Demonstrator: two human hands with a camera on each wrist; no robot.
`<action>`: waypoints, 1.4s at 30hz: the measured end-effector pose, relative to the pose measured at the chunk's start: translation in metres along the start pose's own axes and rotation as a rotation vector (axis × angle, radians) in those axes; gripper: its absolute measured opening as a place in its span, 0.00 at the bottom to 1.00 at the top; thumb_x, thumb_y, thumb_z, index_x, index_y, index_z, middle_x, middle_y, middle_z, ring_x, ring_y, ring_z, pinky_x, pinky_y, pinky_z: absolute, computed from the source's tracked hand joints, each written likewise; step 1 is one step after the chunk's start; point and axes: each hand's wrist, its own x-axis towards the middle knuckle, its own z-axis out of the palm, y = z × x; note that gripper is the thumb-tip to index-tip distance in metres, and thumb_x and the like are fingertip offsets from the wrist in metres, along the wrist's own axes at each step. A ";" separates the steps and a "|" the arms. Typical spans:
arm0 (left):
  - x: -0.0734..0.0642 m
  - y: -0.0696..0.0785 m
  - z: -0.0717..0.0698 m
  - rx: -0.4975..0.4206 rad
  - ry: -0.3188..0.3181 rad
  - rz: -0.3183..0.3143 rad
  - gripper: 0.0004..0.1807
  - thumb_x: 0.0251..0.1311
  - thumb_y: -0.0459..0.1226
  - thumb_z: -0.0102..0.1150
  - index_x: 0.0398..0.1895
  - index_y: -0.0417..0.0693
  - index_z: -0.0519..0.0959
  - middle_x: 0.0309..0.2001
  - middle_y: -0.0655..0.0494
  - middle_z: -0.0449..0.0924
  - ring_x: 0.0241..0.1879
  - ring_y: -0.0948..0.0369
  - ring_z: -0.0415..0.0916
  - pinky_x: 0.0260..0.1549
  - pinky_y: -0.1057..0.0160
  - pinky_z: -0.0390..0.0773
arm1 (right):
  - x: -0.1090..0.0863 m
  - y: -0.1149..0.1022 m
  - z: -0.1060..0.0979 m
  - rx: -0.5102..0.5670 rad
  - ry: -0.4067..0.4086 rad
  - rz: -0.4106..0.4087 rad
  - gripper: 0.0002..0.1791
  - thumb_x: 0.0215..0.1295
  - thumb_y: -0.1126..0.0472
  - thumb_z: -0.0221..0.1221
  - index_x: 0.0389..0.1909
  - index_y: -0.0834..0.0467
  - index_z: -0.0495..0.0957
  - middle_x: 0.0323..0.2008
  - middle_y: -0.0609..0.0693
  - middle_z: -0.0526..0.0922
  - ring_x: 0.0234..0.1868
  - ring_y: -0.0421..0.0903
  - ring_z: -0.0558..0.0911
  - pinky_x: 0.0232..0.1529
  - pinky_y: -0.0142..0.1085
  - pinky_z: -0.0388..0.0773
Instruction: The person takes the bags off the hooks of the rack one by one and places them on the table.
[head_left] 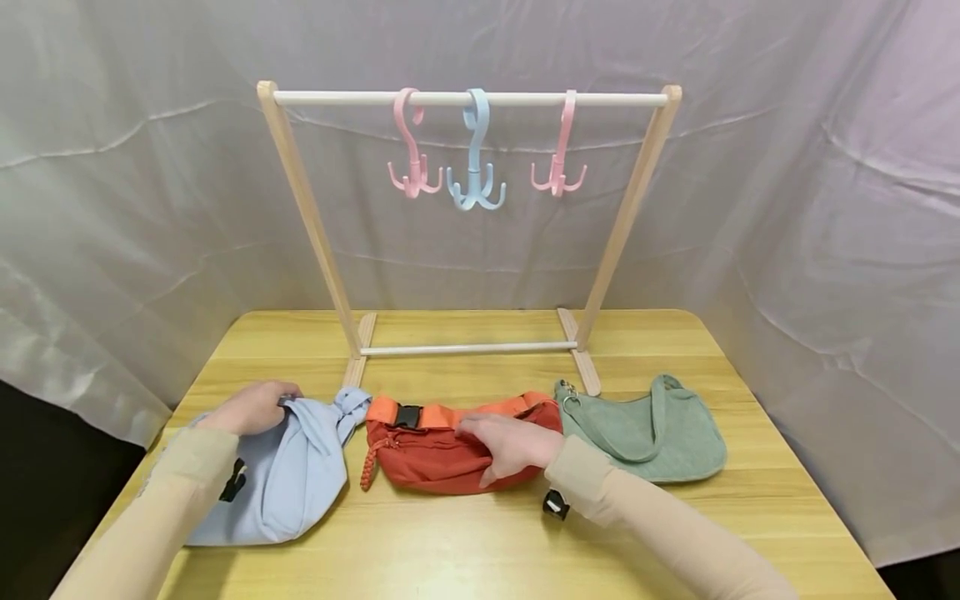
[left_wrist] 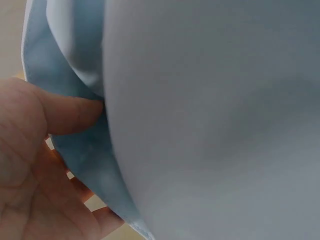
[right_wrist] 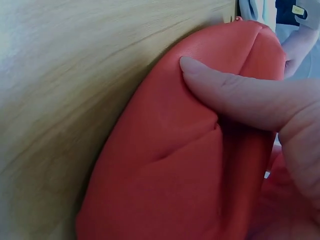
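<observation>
On the left of the table, a light blue fabric bag (head_left: 303,475) with a knotted strap lies slumped. My left hand (head_left: 255,407) grips its upper edge; in the left wrist view, the thumb (left_wrist: 75,112) is on one side of the cloth and fingers are behind it. A red waist bag (head_left: 427,465) with an orange strap and black buckle (head_left: 408,416) lies in the middle. My right hand (head_left: 513,442) holds this bag near its right end, the thumb (right_wrist: 235,95) pressing into the red fabric and the other fingers mostly hidden.
A sage green shoulder bag (head_left: 686,437) lies right of the red one. Behind the bags stands a wooden rack (head_left: 318,225). From its white top rail (head_left: 330,98) hang a pink hook (head_left: 412,158), a blue hook (head_left: 475,158) and another pink hook (head_left: 559,158).
</observation>
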 end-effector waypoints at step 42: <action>0.014 0.019 0.003 -0.024 -0.033 0.053 0.19 0.52 0.23 0.51 0.47 0.38 0.82 0.47 0.39 0.84 0.45 0.48 0.78 0.49 0.42 0.77 | -0.076 0.148 -0.019 0.062 0.263 0.203 0.18 0.64 0.64 0.62 0.54 0.54 0.76 0.39 0.55 0.78 0.38 0.48 0.74 0.39 0.45 0.73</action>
